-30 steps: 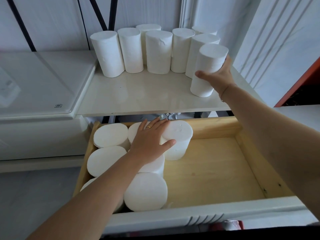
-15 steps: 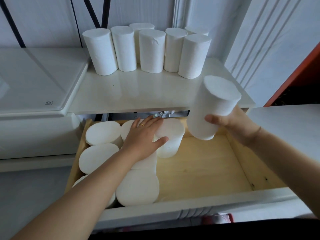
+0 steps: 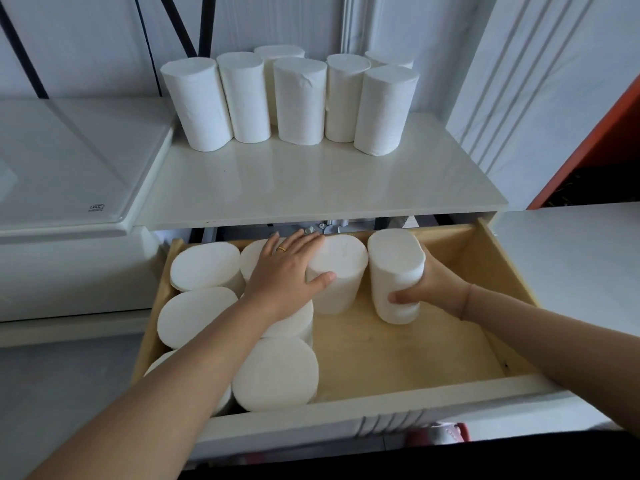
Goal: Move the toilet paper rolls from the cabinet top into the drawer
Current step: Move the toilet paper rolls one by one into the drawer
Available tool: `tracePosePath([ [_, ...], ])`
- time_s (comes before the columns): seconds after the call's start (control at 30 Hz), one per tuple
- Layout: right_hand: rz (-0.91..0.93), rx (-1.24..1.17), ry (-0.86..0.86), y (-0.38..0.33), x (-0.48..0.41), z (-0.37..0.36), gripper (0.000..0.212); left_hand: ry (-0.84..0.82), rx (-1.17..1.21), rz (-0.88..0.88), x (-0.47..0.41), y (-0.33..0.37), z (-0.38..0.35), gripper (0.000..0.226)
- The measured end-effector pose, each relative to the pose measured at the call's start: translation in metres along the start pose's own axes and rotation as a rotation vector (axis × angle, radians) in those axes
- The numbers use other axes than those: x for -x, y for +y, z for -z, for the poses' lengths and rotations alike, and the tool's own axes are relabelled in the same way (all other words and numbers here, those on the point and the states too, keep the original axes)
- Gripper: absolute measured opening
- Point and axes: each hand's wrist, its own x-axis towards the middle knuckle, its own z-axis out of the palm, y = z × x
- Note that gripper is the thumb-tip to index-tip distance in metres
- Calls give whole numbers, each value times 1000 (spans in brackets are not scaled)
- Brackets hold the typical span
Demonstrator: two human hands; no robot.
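Right hand (image 3: 433,289) is wrapped around the lower side of one toilet paper roll (image 3: 396,268), thumb in front and fingers behind, holding it upright inside the drawer (image 3: 502,271). The base sits at or just above the wood floor; contact cannot be confirmed. This roll is just beside, at 3 o'clock of, the back-row roll (image 3: 341,275). Left hand (image 3: 287,268) lies flat with fingers straight across the tops of the stored rolls, thumb against the side of that back-row roll, gripping nothing. Stored rolls (image 3: 206,265) fill the 9 o'clock half of the drawer, standing on end and packed touching; at least six show, some partly hidden by the left forearm. Bare wood runs from 3 to 5 o'clock. Seven rolls (image 3: 299,98) remain on the cabinet top (image 3: 311,188), clustered at 12 o'clock against the wall. Estimate: roughly half done. Left to do: release the held roll, then move the seven.
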Motion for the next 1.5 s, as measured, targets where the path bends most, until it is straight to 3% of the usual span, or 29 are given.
tracePosePath([
  [0.17, -66, 28, 12, 8, -2, -6, 115, 0, -6, 0, -1, -1, -1, 67],
  [0.27, -93, 37, -127, 8, 1, 0, 114, -1, -4, -2, 0, -1, -1, 67],
  [0.4, -160, -186, -214, -6, -1, 17, 104, 0, -1, -8, -1, -1, -1, 67],
  [0.47, -231, -225, -154, -14, -7, 19, 90, 1, 3, -9, -1, -1, -2, 67],
  [0.57, -261, -23, -15, -20, -19, 14, 44, 3, 3, -7, -1, -2, -3, 67],
  [0.67, -264, 221, 37, -25, -24, 9, 31, 3, 9, -8, -1, -2, -3, 67],
  [0.8, -347, 298, -42, -29, -10, 7, 36, -4, 13, -5, -2, -3, -4, 67],
  [0.97, -454, 97, -136, -33, 13, -8, 41, -10, 10, -9, -2, -2, -4, 65],
  [1.07, -515, 5, -147, -40, 21, -23, 41, -40, 19, 1, -1, 0, -2, 75],
  [1.27, -524, -159, -169, -47, 22, -45, 47, -87, -28, -7, 0, 2, -1, 86],
  [1.5, -517, -161, -145, -47, 18, -54, 59, -125, -75, -23, 0, 2, -2, 90],
])
